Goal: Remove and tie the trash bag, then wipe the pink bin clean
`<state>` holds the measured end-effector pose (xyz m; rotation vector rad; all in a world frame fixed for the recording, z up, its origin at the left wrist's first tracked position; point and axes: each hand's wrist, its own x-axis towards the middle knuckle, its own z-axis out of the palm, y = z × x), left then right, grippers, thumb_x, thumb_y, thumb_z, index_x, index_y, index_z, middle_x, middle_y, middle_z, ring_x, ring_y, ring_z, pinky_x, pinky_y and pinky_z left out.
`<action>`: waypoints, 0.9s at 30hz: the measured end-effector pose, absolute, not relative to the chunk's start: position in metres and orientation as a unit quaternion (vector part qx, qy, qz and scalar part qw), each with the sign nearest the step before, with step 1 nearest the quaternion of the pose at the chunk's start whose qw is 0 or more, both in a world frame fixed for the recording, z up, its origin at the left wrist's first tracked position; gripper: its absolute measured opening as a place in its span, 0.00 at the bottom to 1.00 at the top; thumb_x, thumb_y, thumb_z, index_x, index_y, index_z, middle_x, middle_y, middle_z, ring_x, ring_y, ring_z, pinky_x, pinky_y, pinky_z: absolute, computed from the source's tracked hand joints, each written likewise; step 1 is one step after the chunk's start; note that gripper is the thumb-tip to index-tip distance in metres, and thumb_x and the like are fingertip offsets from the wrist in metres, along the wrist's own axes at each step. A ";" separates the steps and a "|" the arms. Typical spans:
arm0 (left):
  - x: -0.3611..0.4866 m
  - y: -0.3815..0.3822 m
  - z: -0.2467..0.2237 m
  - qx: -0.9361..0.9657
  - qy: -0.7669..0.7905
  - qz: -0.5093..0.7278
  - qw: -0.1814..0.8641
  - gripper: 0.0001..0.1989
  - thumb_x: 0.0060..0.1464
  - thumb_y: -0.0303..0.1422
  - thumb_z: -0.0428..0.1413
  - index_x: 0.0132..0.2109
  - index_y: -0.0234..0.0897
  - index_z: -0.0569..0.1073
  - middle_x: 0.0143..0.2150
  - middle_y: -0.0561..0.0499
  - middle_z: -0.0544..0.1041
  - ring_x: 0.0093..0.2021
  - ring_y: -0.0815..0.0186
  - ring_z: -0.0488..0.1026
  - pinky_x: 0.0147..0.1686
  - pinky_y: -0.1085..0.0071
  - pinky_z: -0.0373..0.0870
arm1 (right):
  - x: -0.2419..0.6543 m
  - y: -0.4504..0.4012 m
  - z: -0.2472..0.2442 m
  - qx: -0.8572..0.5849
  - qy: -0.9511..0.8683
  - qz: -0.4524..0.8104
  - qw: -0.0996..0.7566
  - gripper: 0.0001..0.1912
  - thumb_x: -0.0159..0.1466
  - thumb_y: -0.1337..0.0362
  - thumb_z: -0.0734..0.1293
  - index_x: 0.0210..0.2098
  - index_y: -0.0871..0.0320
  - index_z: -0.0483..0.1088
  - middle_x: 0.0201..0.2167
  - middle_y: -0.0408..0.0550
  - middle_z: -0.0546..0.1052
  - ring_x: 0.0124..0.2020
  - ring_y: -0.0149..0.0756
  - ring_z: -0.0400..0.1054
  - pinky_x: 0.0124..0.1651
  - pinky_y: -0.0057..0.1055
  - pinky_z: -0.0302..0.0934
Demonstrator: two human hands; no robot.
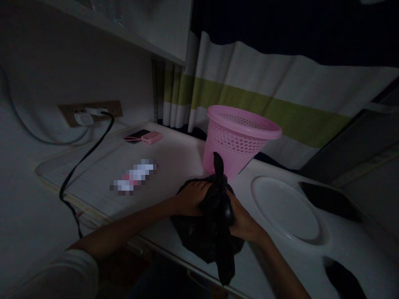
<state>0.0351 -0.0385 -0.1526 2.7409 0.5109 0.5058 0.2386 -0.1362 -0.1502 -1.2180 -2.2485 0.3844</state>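
A black plastic bag (199, 236) rests at the front edge of the white table, its top gathered into a knot with one loose end pointing up and another hanging toward me. My left hand (191, 199) grips the bag from the left, just below the knot. On the opposite side my right hand (245, 220) is closed against it, its fingertips partly hidden behind the plastic. Right behind the bag stands a pink waste basket (238, 141) with a honeycomb band of holes under its rim. The bag's contents are hidden.
A white round lid or tray (286, 209) lies on the table (177, 153) at right, near dark flat objects (330, 199). At left are a pink power bank (151, 137), a pixelated item (134, 177) and a black cable (89, 153) running from a wall socket (67, 115). A striped curtain (237, 91) hangs behind.
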 end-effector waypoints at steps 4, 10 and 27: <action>0.038 -0.039 -0.158 0.955 0.199 0.179 0.128 0.32 0.45 0.39 0.57 0.56 0.33 0.58 0.54 0.39 0.65 0.55 0.51 0.62 0.54 0.54 0.58 | 0.237 -0.136 -0.154 -0.452 -0.834 0.142 0.284 0.55 0.50 0.45 0.70 0.65 0.56 0.37 0.64 0.58 0.49 0.64 0.52 0.44 0.64 0.50 0.42; 0.041 -0.040 -0.163 0.953 0.223 0.173 0.109 0.28 0.45 0.36 0.56 0.53 0.32 0.61 0.51 0.40 0.67 0.52 0.52 0.64 0.52 0.56 0.61 | 0.240 -0.134 -0.168 -0.459 -0.829 0.153 0.278 0.53 0.52 0.46 0.69 0.65 0.54 0.36 0.63 0.58 0.52 0.62 0.53 0.49 0.61 0.51 0.47; 0.048 -0.044 -0.173 0.948 0.279 0.130 0.079 0.22 0.48 0.36 0.54 0.49 0.31 0.64 0.48 0.42 0.69 0.49 0.52 0.64 0.49 0.57 0.61 | 0.237 -0.129 -0.189 -0.466 -0.831 0.165 0.256 0.49 0.50 0.48 0.70 0.63 0.55 0.45 0.60 0.58 0.58 0.61 0.53 0.50 0.61 0.54 0.44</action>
